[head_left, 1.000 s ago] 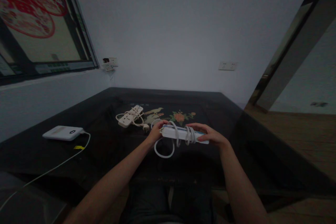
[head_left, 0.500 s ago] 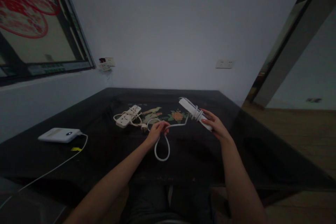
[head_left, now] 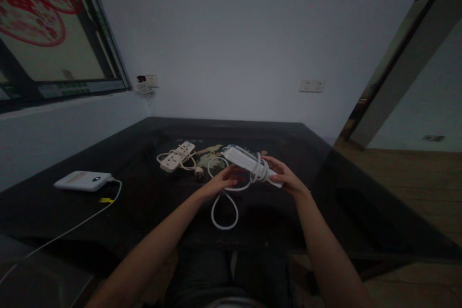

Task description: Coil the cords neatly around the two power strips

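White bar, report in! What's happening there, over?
Right hand gripping white bar. Left hand at cord, partly wound round bar. Loose loop below, maybe in the way.

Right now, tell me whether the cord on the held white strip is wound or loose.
Partly wound: coils circle the white strip beside the right fingers, while the lower loop is loose.

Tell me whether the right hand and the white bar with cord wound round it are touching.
Touching. The head view shows the right hand gripping the white bar near one end.

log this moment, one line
right hand: holds white power strip; cord: partly wound round it; left hand: at cord; table: beige power strip, power bank
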A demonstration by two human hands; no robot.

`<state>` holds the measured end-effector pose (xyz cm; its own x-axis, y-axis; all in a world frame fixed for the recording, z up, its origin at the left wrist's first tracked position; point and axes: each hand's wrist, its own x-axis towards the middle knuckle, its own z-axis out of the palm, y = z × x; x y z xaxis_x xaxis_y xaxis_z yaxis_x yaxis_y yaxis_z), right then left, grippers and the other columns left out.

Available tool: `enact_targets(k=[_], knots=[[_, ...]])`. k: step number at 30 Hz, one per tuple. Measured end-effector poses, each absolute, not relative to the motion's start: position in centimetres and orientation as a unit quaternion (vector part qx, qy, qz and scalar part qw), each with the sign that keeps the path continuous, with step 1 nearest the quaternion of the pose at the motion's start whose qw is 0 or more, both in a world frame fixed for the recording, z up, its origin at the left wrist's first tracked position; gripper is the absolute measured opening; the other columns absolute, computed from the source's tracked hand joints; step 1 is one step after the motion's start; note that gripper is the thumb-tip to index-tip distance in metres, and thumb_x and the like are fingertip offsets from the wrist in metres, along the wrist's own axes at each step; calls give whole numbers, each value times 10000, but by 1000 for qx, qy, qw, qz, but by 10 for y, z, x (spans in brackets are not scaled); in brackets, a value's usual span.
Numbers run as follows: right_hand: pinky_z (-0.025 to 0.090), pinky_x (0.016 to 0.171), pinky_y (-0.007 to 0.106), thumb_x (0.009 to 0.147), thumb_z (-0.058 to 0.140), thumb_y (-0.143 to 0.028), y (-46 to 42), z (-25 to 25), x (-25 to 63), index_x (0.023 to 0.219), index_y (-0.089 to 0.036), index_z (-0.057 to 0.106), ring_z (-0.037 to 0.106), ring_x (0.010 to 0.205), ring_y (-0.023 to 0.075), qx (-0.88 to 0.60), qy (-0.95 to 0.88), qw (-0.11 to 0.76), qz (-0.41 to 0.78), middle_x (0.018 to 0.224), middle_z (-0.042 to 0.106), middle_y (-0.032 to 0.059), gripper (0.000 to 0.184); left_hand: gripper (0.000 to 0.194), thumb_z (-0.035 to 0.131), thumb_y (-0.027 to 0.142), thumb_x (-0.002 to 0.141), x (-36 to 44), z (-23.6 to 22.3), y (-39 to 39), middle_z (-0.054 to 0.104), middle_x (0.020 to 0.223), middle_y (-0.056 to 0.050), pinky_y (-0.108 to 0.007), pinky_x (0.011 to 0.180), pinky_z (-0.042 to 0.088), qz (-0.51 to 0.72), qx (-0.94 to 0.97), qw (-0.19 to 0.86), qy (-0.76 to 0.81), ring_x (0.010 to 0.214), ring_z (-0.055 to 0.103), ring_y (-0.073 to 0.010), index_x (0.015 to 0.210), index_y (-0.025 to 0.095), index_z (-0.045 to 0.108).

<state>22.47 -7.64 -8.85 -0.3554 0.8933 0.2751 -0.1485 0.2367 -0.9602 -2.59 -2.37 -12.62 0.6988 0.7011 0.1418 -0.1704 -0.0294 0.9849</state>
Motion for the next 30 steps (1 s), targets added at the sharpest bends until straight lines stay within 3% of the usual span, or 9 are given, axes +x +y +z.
enact_targets(k=[6,11,14,17,21,23,26,30], knots=[[355,1017,428,564,819,-300,-77,-90,203,1176,-239,627,524,1187,269,-280,-667,377,579,1257,606,69,644,636,750,292,634,-27,-130,-19,639,1211,-117,-403,902,465,334,638,668,187,1083,600,-296,1242,219,576],[321,1047,426,600,808,-290,-76,-90,205,1200,-252,614,525,1191,247,-287,-700,319,571,1259,605,53,632,377,794,304,587,-22,-133,-14,713,928,-90,-349,848,461,346,653,639,212,903,646,-251,921,158,701],[319,1050,436,623,794,-299,-76,-88,214,1223,-250,600,519,1197,254,-297,-711,307,558,1277,594,61,633,257,739,345,679,-19,-137,-10,691,817,-59,-311,783,462,376,652,614,237,805,635,-201,833,148,683],[321,1047,442,632,790,-298,-77,-85,221,1224,-252,600,523,1190,256,-310,-718,301,546,1271,597,60,624,279,694,356,724,-21,-138,-9,684,852,-59,-304,789,461,389,656,602,237,829,635,-196,908,147,672],[331,1035,442,637,787,-302,-77,-84,220,1221,-259,597,533,1175,255,-302,-716,306,549,1248,609,53,616,457,771,258,594,-24,-132,-17,696,1031,-97,-358,901,445,346,689,606,196,1000,623,-268,1032,161,685],[329,1033,440,645,781,-304,-77,-84,217,1226,-257,594,530,1177,256,-296,-719,305,550,1254,605,56,612,453,771,231,569,-25,-128,-22,696,1060,-99,-371,938,427,334,700,603,186,1040,608,-284,1012,161,704],[317,1038,439,650,777,-295,-77,-84,215,1231,-254,591,519,1187,257,-297,-727,299,542,1262,598,54,611,406,776,227,547,-25,-123,-26,708,998,-86,-357,919,433,342,699,598,193,996,618,-277,942,152,720],[304,1049,429,650,774,-277,-77,-83,224,1241,-261,584,499,1206,256,-308,-727,305,532,1287,579,44,621,294,787,281,578,-25,-122,-24,699,819,-61,-298,743,476,385,665,598,228,783,633,-215,821,141,698]])
